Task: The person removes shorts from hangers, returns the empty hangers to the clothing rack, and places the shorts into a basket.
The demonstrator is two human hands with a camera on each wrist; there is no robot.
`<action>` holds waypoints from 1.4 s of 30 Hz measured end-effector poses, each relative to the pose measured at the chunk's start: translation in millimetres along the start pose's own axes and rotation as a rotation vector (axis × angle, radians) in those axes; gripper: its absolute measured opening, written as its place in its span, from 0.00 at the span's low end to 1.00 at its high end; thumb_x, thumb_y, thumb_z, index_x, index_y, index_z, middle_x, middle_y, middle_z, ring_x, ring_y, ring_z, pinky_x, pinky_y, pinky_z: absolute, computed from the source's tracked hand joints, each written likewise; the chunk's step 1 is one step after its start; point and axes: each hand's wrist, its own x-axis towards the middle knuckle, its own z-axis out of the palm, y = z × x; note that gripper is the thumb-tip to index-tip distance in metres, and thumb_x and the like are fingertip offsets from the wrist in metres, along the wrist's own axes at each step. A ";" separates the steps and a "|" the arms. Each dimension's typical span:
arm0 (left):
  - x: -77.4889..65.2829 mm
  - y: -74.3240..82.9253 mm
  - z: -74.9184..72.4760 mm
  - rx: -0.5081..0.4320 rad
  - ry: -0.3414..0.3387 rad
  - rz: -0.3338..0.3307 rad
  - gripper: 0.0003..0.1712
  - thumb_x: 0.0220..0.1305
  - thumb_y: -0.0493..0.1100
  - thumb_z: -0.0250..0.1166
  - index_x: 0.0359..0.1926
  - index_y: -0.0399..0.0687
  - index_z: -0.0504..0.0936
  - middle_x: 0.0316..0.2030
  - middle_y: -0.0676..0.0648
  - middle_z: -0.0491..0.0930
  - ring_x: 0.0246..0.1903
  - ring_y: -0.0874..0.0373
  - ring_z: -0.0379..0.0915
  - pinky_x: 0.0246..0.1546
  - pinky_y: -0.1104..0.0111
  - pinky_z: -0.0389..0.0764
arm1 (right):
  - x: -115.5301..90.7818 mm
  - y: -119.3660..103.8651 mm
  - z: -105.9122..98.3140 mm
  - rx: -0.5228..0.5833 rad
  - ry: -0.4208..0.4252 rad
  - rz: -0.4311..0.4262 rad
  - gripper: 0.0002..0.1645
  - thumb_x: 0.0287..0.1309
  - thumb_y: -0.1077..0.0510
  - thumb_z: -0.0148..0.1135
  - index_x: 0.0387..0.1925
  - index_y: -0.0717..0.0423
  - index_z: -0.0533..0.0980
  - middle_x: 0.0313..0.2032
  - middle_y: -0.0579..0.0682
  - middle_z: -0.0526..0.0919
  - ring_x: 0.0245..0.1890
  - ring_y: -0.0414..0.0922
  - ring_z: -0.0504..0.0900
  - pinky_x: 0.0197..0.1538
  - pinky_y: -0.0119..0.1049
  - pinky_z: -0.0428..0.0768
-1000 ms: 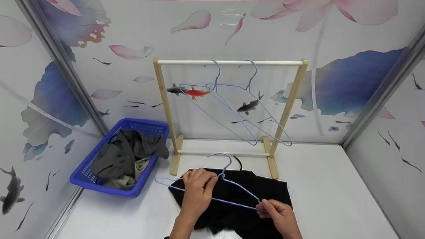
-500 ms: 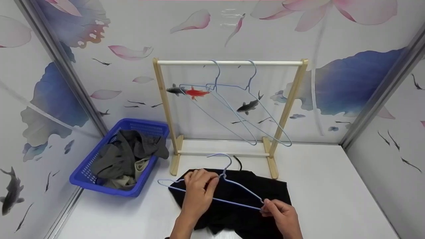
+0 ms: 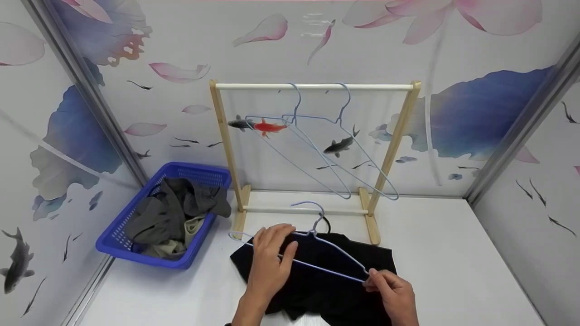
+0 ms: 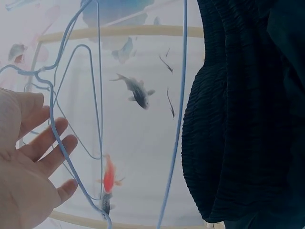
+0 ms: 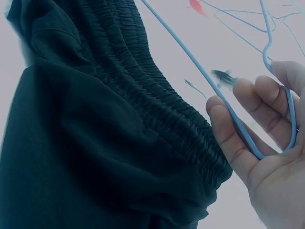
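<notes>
A blue wire hanger [image 3: 326, 269] is held over a black garment [image 3: 335, 301], its hook pointing toward the rack. My right hand [image 3: 393, 292] pinches the hanger's right corner; in the right wrist view, that looped wire end lies between thumb and fingers. My left hand [image 3: 269, 265] is at the hanger's left half, fingers spread and relaxed. In the left wrist view those fingers [image 4: 45, 152] extend behind the wire without curling round it. The garment lies spread on the table, and the right wrist view shows its gathered elastic waistband [image 5: 138, 95].
Behind the garment stands a wooden rack [image 3: 396, 131] with a white top rail, where two blue hangers [image 3: 317, 149] hang. On the left, a blue plastic basket [image 3: 108, 244] holds grey and beige clothes [image 3: 167, 213]. Printed walls enclose the white table [image 3: 457, 271].
The hanger has shifted right and slightly away from me, carried by my right hand. My left fingers, closed at the hanger's neck before, have loosened and spread.
</notes>
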 end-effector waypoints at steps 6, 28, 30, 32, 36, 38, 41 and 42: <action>-1.1 -0.8 -1.8 0.014 -0.015 -0.038 0.18 0.68 0.44 0.62 0.56 0.46 0.79 0.57 0.46 0.76 0.58 0.51 0.70 0.61 0.41 0.58 | 0.8 -0.5 -4.1 0.006 0.085 0.016 0.16 0.63 0.67 0.59 0.25 0.80 0.76 0.28 0.77 0.78 0.26 0.59 0.82 0.33 0.43 0.83; -2.8 -4.7 0.1 0.030 0.017 -0.031 0.24 0.66 0.42 0.62 0.61 0.41 0.74 0.59 0.38 0.73 0.61 0.43 0.67 0.58 0.35 0.58 | 15.3 20.7 -34.7 -0.015 0.297 0.027 0.20 0.62 0.57 0.64 0.25 0.73 0.79 0.22 0.62 0.83 0.22 0.46 0.84 0.30 0.32 0.82; -2.6 -5.3 0.2 0.033 0.023 -0.026 0.25 0.66 0.42 0.62 0.62 0.39 0.74 0.60 0.37 0.73 0.61 0.42 0.67 0.58 0.35 0.58 | 15.9 21.1 -36.6 -0.036 0.304 0.051 0.20 0.63 0.56 0.63 0.25 0.73 0.79 0.22 0.61 0.83 0.22 0.46 0.84 0.30 0.31 0.82; -2.7 -6.1 0.6 0.041 0.030 -0.018 0.24 0.66 0.42 0.62 0.61 0.39 0.74 0.60 0.37 0.73 0.60 0.42 0.67 0.57 0.35 0.59 | 16.0 20.9 -38.4 -0.065 0.315 0.082 0.22 0.63 0.54 0.63 0.25 0.73 0.79 0.22 0.59 0.84 0.22 0.45 0.84 0.32 0.29 0.81; -2.6 -6.8 1.0 0.047 0.032 -0.019 0.24 0.66 0.43 0.62 0.61 0.39 0.74 0.59 0.36 0.72 0.60 0.41 0.67 0.57 0.35 0.59 | 16.2 20.8 -42.3 -0.104 0.333 0.140 0.26 0.62 0.50 0.64 0.25 0.74 0.78 0.21 0.57 0.84 0.21 0.44 0.84 0.35 0.23 0.77; -2.5 -6.6 0.6 0.045 0.025 -0.027 0.25 0.66 0.43 0.62 0.62 0.39 0.74 0.59 0.36 0.72 0.61 0.42 0.66 0.57 0.36 0.59 | 16.1 21.1 -43.8 -0.106 0.346 0.162 0.27 0.62 0.49 0.64 0.26 0.74 0.79 0.20 0.56 0.84 0.21 0.43 0.84 0.35 0.22 0.76; -2.4 -6.4 -0.1 0.043 0.013 -0.041 0.25 0.66 0.43 0.62 0.62 0.39 0.74 0.60 0.37 0.72 0.61 0.42 0.66 0.58 0.36 0.58 | 15.8 21.9 -45.1 -0.080 0.377 0.183 0.27 0.62 0.50 0.65 0.25 0.75 0.78 0.19 0.56 0.84 0.20 0.43 0.84 0.33 0.24 0.77; -2.6 -6.6 -0.2 0.040 0.012 -0.042 0.25 0.66 0.43 0.62 0.62 0.39 0.74 0.60 0.36 0.72 0.61 0.42 0.66 0.58 0.36 0.58 | 15.6 22.4 -45.5 -0.080 0.390 0.191 0.27 0.62 0.50 0.65 0.25 0.75 0.78 0.19 0.56 0.84 0.20 0.43 0.84 0.32 0.24 0.78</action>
